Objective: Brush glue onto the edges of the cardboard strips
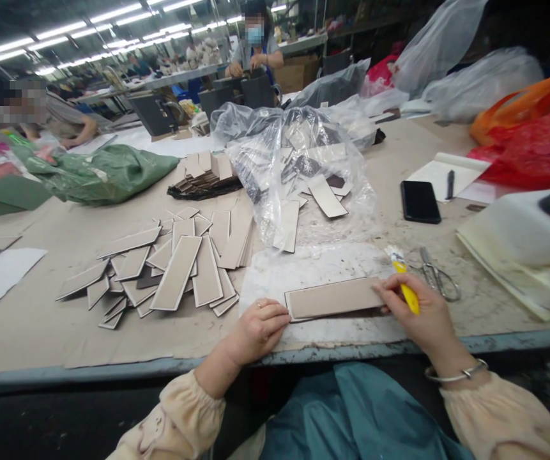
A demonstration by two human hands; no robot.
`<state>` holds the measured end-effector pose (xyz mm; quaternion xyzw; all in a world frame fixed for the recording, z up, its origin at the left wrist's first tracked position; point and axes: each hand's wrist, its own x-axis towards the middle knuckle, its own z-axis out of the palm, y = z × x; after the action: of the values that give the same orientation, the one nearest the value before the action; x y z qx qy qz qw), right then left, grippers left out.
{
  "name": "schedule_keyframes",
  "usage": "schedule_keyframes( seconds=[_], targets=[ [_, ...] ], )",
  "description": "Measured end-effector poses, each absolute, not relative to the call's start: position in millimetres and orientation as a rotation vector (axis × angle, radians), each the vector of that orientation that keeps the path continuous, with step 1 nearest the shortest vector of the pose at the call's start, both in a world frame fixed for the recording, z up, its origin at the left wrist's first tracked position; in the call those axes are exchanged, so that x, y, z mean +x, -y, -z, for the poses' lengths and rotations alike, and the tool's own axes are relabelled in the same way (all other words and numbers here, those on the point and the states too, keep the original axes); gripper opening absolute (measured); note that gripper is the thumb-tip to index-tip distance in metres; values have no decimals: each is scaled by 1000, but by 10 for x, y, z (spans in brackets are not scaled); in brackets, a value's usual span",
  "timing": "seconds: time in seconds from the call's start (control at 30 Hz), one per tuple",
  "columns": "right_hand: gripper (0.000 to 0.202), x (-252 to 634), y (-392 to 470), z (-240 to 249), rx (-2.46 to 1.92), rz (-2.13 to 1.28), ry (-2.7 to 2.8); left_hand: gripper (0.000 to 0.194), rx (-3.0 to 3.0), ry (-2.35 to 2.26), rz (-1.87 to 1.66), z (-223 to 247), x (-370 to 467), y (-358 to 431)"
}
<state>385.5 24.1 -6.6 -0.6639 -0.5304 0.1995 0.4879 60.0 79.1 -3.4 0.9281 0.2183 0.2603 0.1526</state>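
Observation:
A long grey cardboard strip (335, 298) lies flat on a glue-stained patch of the worktable (39, 332), near its front edge. My left hand (258, 329) is curled at the strip's left end, fingertips touching it. My right hand (421, 313) presses on the strip's right end and grips a yellow-handled brush (405, 283), bristles pointing away from me. To the left, several similar strips lie fanned in a loose pile (174, 268).
A clear plastic bag (298, 166) holds more strips behind the work spot. Scissors (437, 276), a black phone (420, 201), a notepad with pen (447, 172) and stacked cream sheets (519, 255) lie to the right. Green bag (102, 172) far left. Other people sit at the back.

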Motion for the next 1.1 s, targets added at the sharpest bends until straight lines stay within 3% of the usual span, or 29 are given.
schedule_keyframes(
  seconds=[1.1],
  targets=[
    [11, 3802, -313, 65, -1717, -169, 1619, 15, 2723, -671, -717, -8, 630, -770]
  ],
)
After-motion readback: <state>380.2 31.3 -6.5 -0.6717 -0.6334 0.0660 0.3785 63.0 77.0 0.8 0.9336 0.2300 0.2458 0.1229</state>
